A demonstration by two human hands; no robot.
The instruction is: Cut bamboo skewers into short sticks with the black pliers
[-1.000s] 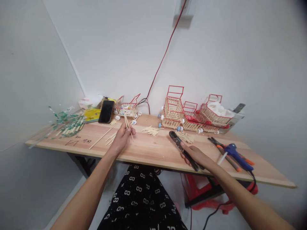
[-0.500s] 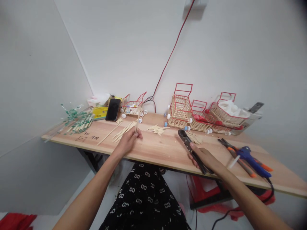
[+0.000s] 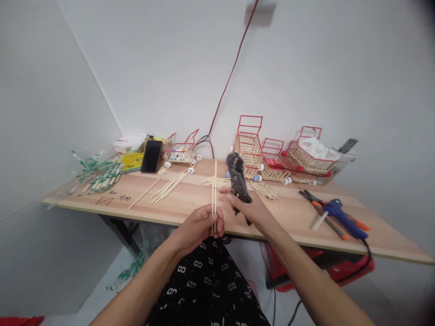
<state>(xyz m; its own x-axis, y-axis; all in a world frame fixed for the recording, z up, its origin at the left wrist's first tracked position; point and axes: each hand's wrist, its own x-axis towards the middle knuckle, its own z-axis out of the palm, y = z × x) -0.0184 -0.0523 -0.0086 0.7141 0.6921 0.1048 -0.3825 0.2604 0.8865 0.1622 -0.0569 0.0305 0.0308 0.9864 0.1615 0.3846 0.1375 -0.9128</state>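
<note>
Two thin wooden sticks (image 3: 215,188) stand upright in my left hand (image 3: 205,222), pinched between thumb and fingers over the front edge of the table. My right hand (image 3: 253,209) is wrapped round dark-handled pliers (image 3: 238,179), whose head points up and away; motion blurs their jaws. The pliers are close to the right of the sticks, apart from them. Behind my hands lies a pile of short cut sticks (image 3: 220,182). Further left are several long sticks (image 3: 171,185) on the wooden table (image 3: 190,203).
Small stick-built carts with red frames (image 3: 249,145) line the wall, with another cart (image 3: 181,154) further left. A phone (image 3: 151,156) leans near a yellow packet (image 3: 132,162). Green-wrapped stick bundles (image 3: 102,176) lie left. A blue glue gun (image 3: 345,217) and orange-handled pliers (image 3: 328,215) lie right.
My left hand has moved right and nearer to me with the sticks. The pliers in my right hand have swung up and left, towards the sticks. The view has shifted slightly.
</note>
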